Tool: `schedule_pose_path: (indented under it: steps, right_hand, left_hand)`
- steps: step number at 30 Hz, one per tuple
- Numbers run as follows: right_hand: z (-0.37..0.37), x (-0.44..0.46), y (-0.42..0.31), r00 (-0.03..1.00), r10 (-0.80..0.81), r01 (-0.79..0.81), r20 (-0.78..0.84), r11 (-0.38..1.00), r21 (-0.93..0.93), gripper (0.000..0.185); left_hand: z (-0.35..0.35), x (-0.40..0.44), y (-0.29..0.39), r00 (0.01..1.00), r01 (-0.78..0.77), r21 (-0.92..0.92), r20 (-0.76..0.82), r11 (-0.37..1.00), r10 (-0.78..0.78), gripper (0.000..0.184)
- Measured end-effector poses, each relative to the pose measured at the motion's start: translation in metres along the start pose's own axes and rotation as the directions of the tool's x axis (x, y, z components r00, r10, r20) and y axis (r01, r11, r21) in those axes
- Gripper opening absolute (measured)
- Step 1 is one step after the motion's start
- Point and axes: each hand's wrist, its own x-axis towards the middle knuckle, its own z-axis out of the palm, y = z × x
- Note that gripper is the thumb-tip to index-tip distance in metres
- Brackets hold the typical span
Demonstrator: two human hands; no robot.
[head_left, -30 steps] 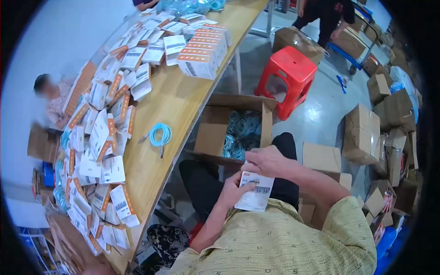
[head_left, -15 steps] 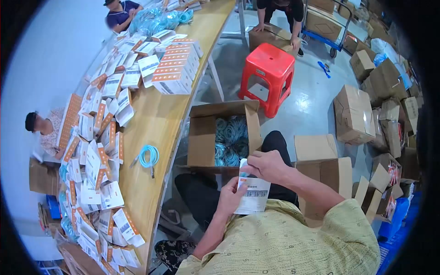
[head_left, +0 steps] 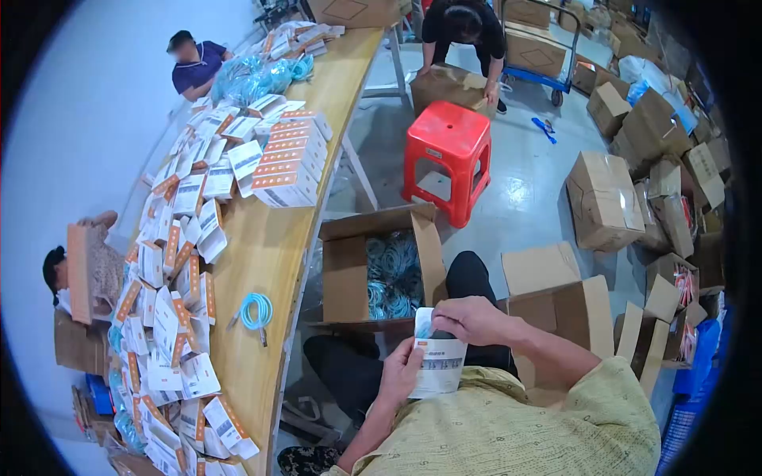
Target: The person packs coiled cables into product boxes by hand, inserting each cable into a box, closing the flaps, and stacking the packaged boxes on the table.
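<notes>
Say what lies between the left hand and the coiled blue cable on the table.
In the head view, the black-clad left leg and the table's near edge lie between the left hand and the cable.

Bright, cool indoor light, glare on the glossy floor, strong fisheye bending, black vignetted corners.

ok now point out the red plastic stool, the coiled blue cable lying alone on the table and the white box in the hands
red plastic stool (head_left: 449, 128): head view, on its seat
coiled blue cable (head_left: 247, 312): head view, on the left side of its coil
white box (head_left: 438, 376): head view, on its printed front
</notes>
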Motion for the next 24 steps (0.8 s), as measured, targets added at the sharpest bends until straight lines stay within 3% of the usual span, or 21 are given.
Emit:
schedule_pose_path:
  steps: [5,8,10,15,20,23,24]
  right_hand:
    - [-0.011,-0.007,-0.008,0.994,0.097,-0.083,0.052,0.972,-0.219,0.023]
    - [-0.011,0.000,-0.020,0.991,0.106,-0.088,0.078,0.975,-0.205,0.023]
    - [-0.008,0.001,-0.027,0.968,0.199,-0.146,0.150,0.940,-0.308,0.023]
    - [0.008,0.003,-0.027,0.986,-0.006,0.036,0.167,0.984,-0.177,0.023]
    - [0.015,0.002,-0.043,0.937,0.110,-0.003,0.332,0.952,-0.306,0.023]
    - [0.016,0.005,-0.051,0.958,0.196,-0.137,0.208,0.954,-0.266,0.024]
    - [0.020,0.006,-0.048,0.993,0.048,-0.016,0.111,0.960,-0.278,0.025]
  left_hand:
    - [0.006,0.005,0.004,0.999,0.003,0.057,0.034,0.998,-0.005,0.035]
    - [0.006,0.004,0.012,0.999,-0.038,0.037,0.025,0.999,0.037,0.036]
    - [0.010,0.000,0.025,0.997,-0.002,-0.006,0.071,1.000,0.003,0.037]
    - [0.003,-0.002,0.012,0.999,-0.040,0.012,-0.027,0.999,0.040,0.037]
    - [-0.002,-0.004,-0.011,0.994,-0.018,0.051,-0.110,0.999,0.023,0.037]
    - [-0.006,-0.003,-0.006,0.999,0.008,-0.012,-0.034,1.000,-0.008,0.036]
    - [-0.007,-0.004,0.000,0.999,0.001,-0.038,-0.036,0.999,-0.003,0.035]
